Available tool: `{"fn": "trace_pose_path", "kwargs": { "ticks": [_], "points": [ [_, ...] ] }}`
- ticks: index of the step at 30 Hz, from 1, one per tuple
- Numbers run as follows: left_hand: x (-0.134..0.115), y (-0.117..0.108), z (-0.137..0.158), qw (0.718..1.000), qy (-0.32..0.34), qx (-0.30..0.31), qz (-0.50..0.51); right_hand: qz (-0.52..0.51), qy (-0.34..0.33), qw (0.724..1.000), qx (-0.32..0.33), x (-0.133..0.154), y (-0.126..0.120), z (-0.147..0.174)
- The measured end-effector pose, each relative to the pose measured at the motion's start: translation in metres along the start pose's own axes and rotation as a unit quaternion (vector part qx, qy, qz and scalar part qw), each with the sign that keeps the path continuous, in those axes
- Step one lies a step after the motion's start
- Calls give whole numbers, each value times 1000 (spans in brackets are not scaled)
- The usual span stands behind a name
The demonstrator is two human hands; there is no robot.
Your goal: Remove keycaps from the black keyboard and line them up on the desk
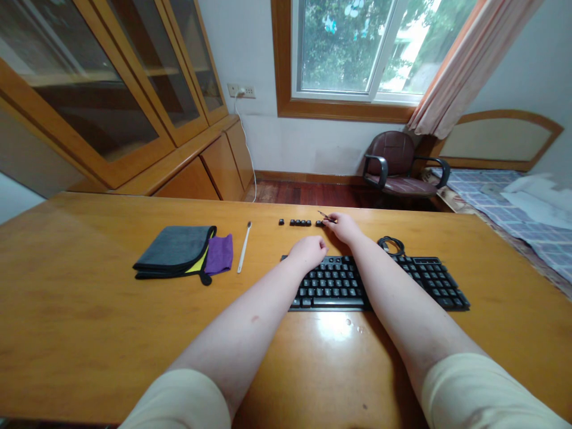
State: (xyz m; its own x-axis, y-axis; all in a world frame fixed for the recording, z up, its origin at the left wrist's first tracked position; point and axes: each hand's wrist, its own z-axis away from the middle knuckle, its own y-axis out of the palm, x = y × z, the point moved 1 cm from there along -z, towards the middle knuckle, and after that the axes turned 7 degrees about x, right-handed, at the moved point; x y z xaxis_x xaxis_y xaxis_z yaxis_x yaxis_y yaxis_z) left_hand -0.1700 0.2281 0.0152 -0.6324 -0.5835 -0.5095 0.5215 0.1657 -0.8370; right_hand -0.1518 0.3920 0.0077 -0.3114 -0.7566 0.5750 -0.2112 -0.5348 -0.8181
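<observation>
A black keyboard (333, 285) lies on the desk, its upper part partly covered by my forearms. My left hand (308, 251) is closed over its upper left corner, and whatever its fingers may hold is hidden. Beyond the keyboard, my right hand (342, 227) is near the desk's far edge, its fingers closed on a thin dark tool (323, 214) whose pointed end sticks out to the left. Beside those fingers is a black keycap (319, 223). Farther left, several more keycaps (300, 223) stand in a row, with one keycap (281, 221) apart from them.
A toothbrush (244, 247), a purple cloth (220, 254) and a folded grey cloth (176, 249) lie left of the keyboard. A coiled black cable (391, 245) rests behind its right part. Past the desk (111, 333) stands an armchair (395, 158).
</observation>
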Motion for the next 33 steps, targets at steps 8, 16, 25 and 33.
{"fn": "trace_pose_path", "kwargs": {
  "ticks": [8, 16, 25, 33],
  "points": [
    [-1, -1, 1, 1000, 4, -2, 1, -20, -3, 1000, -8, 1, 0, 1],
    [-4, -5, 5, 1000, 20, 2, 9, -149, -68, 969, -184, 18, -42, 35],
    [-1, -1, 1, 1000, 22, -4, -1, -101, -60, 993, 11, 4, -43, 99],
    [-1, -2, 2, 1000, 6, -1, -1, -108, -50, 991, 60, 2, -36, 97]
  ]
}}
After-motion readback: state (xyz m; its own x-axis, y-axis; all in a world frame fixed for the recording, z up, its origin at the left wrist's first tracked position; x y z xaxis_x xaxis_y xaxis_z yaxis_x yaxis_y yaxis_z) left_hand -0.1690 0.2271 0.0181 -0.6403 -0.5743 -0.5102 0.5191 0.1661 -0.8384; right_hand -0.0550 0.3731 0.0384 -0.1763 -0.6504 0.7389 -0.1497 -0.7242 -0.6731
